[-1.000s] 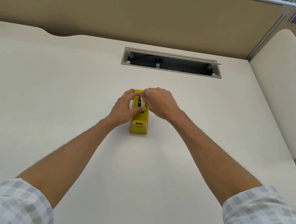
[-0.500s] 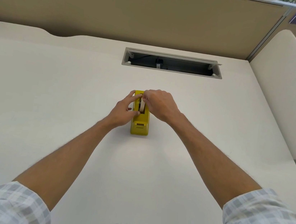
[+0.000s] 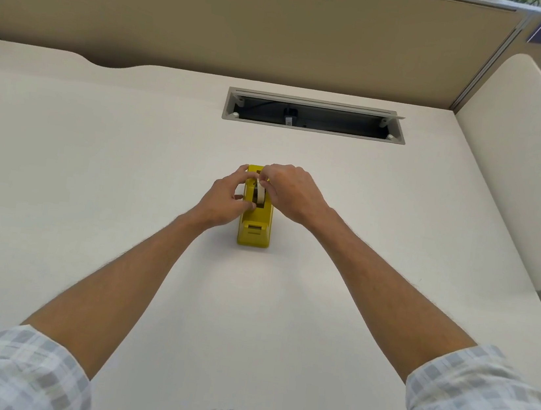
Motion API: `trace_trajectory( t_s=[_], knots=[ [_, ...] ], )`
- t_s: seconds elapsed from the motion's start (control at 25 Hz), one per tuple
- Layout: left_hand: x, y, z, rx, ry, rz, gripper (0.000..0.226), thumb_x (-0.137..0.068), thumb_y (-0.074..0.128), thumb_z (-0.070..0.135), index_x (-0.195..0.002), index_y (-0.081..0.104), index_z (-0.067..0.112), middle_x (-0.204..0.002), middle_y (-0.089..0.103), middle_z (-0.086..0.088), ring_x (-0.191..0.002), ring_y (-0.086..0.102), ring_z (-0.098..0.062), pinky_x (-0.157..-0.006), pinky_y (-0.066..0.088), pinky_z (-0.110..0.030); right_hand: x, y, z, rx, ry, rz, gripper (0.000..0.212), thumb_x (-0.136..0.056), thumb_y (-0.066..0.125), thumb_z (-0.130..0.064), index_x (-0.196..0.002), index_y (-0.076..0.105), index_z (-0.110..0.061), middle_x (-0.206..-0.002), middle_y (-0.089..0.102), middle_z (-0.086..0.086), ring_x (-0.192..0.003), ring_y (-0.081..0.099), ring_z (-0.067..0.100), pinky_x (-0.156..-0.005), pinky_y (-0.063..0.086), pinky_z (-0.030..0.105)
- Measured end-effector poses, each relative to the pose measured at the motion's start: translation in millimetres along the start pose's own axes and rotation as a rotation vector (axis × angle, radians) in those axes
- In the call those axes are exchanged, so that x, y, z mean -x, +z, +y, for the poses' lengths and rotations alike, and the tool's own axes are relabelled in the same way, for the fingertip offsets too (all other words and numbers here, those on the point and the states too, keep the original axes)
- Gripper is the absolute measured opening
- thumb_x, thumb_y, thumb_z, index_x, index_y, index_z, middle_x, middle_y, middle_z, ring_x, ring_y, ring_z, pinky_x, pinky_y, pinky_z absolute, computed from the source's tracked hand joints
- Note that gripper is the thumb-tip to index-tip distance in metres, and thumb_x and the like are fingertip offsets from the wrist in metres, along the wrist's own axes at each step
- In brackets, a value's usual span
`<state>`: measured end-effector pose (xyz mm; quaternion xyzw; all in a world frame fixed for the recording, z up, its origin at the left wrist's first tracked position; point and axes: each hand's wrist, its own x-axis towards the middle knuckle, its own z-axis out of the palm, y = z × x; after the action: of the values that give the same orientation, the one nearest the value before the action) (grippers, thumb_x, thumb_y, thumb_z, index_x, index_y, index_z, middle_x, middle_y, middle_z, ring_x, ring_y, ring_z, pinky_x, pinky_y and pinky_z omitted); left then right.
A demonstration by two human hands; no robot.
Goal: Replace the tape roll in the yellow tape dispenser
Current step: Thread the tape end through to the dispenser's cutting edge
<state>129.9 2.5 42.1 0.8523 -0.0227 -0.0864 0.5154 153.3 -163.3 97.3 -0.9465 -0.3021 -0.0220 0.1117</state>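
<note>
The yellow tape dispenser (image 3: pixel 255 227) stands upright in the middle of the white desk (image 3: pixel 93 181), its cutter end toward me. A whitish tape roll (image 3: pixel 259 195) sits in its slot on a dark core. My left hand (image 3: pixel 225 200) holds the dispenser's left side, thumb and forefinger curled round its top edge. My right hand (image 3: pixel 293 194) comes from the right and pinches the top of the tape roll with its fingertips. The far end of the dispenser is partly hidden by my fingers.
An open cable tray (image 3: pixel 313 116) is set into the desk behind the dispenser, with a plug inside. Beige partition panels (image 3: pixel 286 24) close the back. A cream side panel (image 3: pixel 525 169) stands at the right edge.
Both hands stay at the dispenser. My left fingers have shifted along its left side, and more of the tape roll shows between the hands.
</note>
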Motion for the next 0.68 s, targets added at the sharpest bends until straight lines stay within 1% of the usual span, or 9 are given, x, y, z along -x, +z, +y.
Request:
trace_trajectory(
  t_s=[0.12,0.2,0.32,0.4,0.48,0.6,0.64,0.68],
  knots=[
    [0.9,0.3,2.1,-0.008,0.001,0.005,0.066,-0.083,0.064,-0.001,-0.142,0.047,0.024,-0.16,0.027,0.006,-0.139,0.039,-0.021,-0.097,0.043,-0.024,1.0,2.4,0.0,0.028,0.003,0.0,0.013,-0.099,0.055,-0.016,-0.105,0.064,-0.009,-0.098,0.07,0.008,-0.077,0.065,0.024,-0.067,0.053,0.033],
    [1.7,0.1,3.4,-0.02,0.002,0.004,0.066,-0.084,0.064,-0.001,-0.142,0.047,0.023,-0.16,0.028,0.004,-0.139,0.039,-0.022,-0.101,0.045,-0.029,1.1,4.6,-0.3,0.052,0.001,0.013,0.012,-0.099,0.055,-0.018,-0.104,0.062,-0.01,-0.095,0.069,0.007,-0.071,0.061,0.021,-0.061,0.047,0.029],
    [3.0,-0.7,5.8,-0.007,-0.004,0.007,0.067,-0.083,0.065,-0.004,-0.142,0.047,0.021,-0.159,0.029,0.004,-0.14,0.039,-0.023,-0.104,0.045,-0.032,1.1,5.8,-2.1,0.114,-0.011,0.036,0.01,-0.098,0.055,-0.018,-0.102,0.061,-0.011,-0.093,0.068,0.005,-0.063,0.053,0.019,-0.056,0.038,0.028],
    [4.0,-0.7,7.1,0.011,-0.003,0.006,0.068,-0.082,0.064,-0.005,-0.142,0.047,0.021,-0.159,0.029,0.004,-0.141,0.038,-0.022,-0.102,0.045,-0.03,3.9,6.9,-3.7,0.164,-0.019,0.057,0.008,-0.097,0.056,-0.017,-0.1,0.06,-0.011,-0.092,0.066,0.004,-0.062,0.049,0.019,-0.054,0.035,0.03],
    [4.5,-1.0,7.8,0.003,-0.001,0.007,0.068,-0.082,0.064,-0.005,-0.143,0.047,0.023,-0.159,0.029,0.004,-0.141,0.038,-0.022,-0.099,0.044,-0.026,8.2,9.7,-6.1,0.184,-0.019,0.082,0.007,-0.095,0.056,-0.015,-0.099,0.06,-0.011,-0.091,0.064,0.004,-0.063,0.049,0.02,-0.052,0.032,0.031],
    [5.0,-0.9,10.5,-0.056,0.0,0.009,0.067,-0.083,0.063,-0.002,-0.142,0.046,0.025,-0.16,0.027,0.004,-0.14,0.038,-0.023,-0.089,0.04,-0.016,13.9,13.0,-8.0,0.165,-0.021,0.115,0.009,-0.094,0.058,-0.01,-0.102,0.062,-0.011,-0.093,0.066,0.004,-0.064,0.046,0.018,-0.052,0.032,0.03],
    [5.2,-0.7,11.4,-0.073,0.006,0.01,0.066,-0.084,0.063,-0.002,-0.141,0.047,0.026,-0.16,0.028,0.004,-0.14,0.039,-0.023,-0.086,0.039,-0.013,14.7,13.4,-7.6,0.156,-0.021,0.121,0.011,-0.094,0.058,-0.009,-0.103,0.063,-0.01,-0.094,0.067,0.005,-0.064,0.047,0.019,-0.052,0.032,0.03],
    [5.3,-0.3,12.4,-0.083,0.012,0.013,0.064,-0.084,0.062,0.0,-0.14,0.047,0.026,-0.159,0.029,0.003,-0.139,0.04,-0.024,-0.087,0.04,-0.013,14.9,13.5,-6.8,0.15,-0.02,0.118,0.011,-0.094,0.058,-0.009,-0.104,0.063,-0.01,-0.094,0.068,0.005,-0.064,0.05,0.02,-0.052,0.031,0.03]
  ],
)
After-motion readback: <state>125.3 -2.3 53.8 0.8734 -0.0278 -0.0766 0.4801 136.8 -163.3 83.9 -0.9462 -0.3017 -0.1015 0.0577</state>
